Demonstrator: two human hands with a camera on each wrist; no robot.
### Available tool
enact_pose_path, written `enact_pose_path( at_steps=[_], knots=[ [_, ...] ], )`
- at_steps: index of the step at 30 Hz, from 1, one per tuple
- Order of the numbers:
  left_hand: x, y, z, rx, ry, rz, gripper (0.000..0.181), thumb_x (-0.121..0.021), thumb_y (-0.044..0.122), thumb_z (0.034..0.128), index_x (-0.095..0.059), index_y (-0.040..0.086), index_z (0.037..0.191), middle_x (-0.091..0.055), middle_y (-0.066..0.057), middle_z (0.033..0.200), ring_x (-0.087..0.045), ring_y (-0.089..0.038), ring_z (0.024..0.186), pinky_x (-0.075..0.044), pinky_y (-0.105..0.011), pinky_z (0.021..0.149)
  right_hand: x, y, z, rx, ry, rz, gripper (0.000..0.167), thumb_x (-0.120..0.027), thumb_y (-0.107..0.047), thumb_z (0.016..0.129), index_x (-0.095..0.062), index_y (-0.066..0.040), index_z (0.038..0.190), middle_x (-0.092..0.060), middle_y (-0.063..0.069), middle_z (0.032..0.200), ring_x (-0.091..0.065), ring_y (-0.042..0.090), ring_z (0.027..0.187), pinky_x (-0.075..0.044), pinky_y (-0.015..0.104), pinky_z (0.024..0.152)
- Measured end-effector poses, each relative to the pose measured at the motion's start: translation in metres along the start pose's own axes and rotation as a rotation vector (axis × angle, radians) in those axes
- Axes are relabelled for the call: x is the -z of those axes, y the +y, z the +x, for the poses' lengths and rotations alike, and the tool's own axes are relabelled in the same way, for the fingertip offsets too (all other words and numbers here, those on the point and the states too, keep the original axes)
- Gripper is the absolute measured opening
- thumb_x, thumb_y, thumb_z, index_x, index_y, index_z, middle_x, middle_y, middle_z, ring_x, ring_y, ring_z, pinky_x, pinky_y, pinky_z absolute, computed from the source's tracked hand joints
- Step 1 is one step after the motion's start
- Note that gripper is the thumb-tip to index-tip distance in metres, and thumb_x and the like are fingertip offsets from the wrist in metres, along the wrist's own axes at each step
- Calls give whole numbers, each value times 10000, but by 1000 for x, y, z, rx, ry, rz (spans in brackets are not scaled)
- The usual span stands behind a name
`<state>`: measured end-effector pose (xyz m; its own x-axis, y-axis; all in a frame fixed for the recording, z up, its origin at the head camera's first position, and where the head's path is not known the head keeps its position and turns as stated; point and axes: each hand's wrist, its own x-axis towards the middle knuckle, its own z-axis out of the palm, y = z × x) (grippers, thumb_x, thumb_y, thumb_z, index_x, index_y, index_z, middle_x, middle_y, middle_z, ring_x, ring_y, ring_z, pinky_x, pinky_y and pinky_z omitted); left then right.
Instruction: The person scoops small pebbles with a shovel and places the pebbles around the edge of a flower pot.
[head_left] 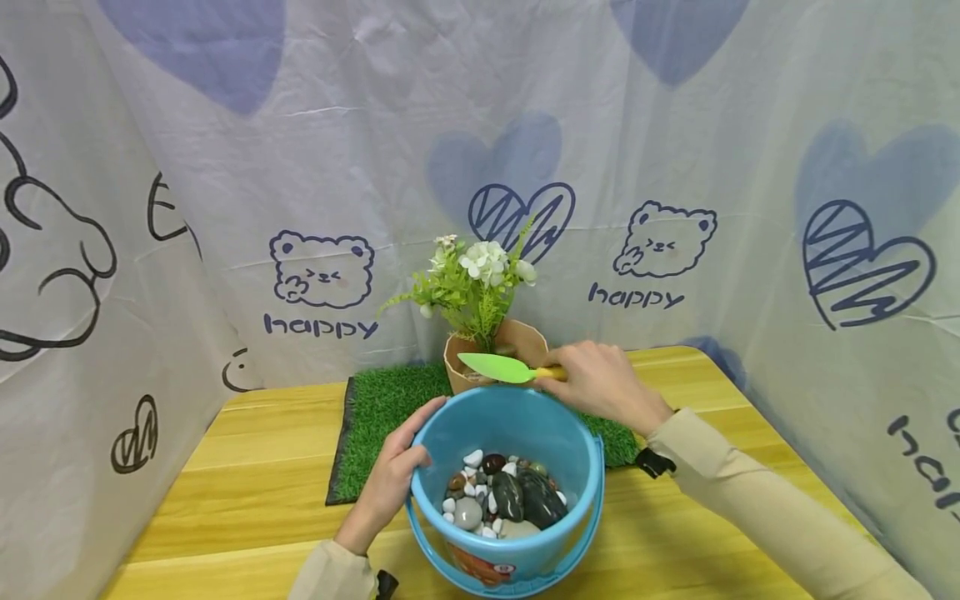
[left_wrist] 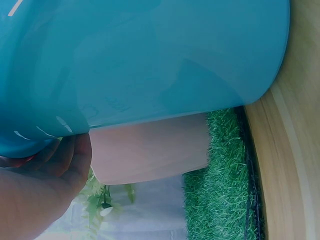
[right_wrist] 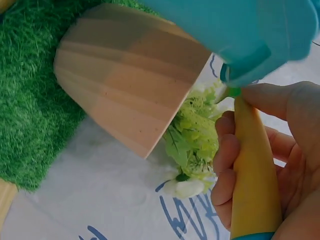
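Observation:
My right hand (head_left: pixel 600 379) grips the yellow handle (right_wrist: pixel 255 170) of a small trowel, its green blade (head_left: pixel 497 367) above the front rim of a peach flowerpot (right_wrist: pixel 130 75) that holds white flowers and green leaves (head_left: pixel 480 283). With my left hand (head_left: pixel 392 471) I hold the left rim of a blue bucket (head_left: pixel 506 408), thumb over the edge and fingers along the outside. Inside the bucket lie many stones (head_left: pixel 468 512), white, brown and dark. In the left wrist view, my left hand (left_wrist: pixel 50 185) is against the bucket wall (left_wrist: pixel 150 65).
Beneath the pot lies a green grass mat (head_left: pixel 390 417) on a wooden table (head_left: pixel 247 467). Behind and beside the table hangs white cloth (head_left: pixel 337 167) with hearts and bears. The bucket's handle (head_left: pixel 592 550) hangs down around its front.

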<state>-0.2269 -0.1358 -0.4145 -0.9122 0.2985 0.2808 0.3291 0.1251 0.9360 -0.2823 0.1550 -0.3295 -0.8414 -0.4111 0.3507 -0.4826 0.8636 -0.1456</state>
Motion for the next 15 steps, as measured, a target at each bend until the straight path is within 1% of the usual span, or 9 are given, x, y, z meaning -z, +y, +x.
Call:
enact_pose_path(
  at_steps=[5,7,11,15],
  knots=[
    [1,-1,0,-2,-7,-4,765,-397,-2,776,-349,131,1528,-411,-142,1525,-485,-401,1318,-500,-510,968,-4,-3,-5,12,19,-4,276,-653,-455,892,-767,-233,1012,-632,-79,731,-495,72,547,-367,262,423],
    [1,-1,0,-1,-5,-6,766,-395,-4,774,-349,128,1527,-413,-138,1524,-484,-397,1321,-500,-510,968,-6,-4,-6,18,28,-12,275,-659,-460,887,-766,-244,1020,-652,-84,756,-496,69,567,-355,264,428],
    [1,-1,0,-3,3,-2,766,-400,-6,772,-365,152,1521,-415,-128,1526,-481,-389,1326,-500,-500,970,-11,-6,-9,42,51,-9,270,-677,-463,874,-770,-262,1029,-701,-87,823,-504,53,590,-345,252,435],
    [1,0,-1,-8,-4,5,765,-400,-6,774,-367,169,1519,-405,-123,1534,-472,-389,1333,-494,-500,975,-17,-8,-14,83,96,-6,273,-691,-466,862,-773,-267,1030,-722,-79,884,-523,38,603,-341,227,441]
  ],
)
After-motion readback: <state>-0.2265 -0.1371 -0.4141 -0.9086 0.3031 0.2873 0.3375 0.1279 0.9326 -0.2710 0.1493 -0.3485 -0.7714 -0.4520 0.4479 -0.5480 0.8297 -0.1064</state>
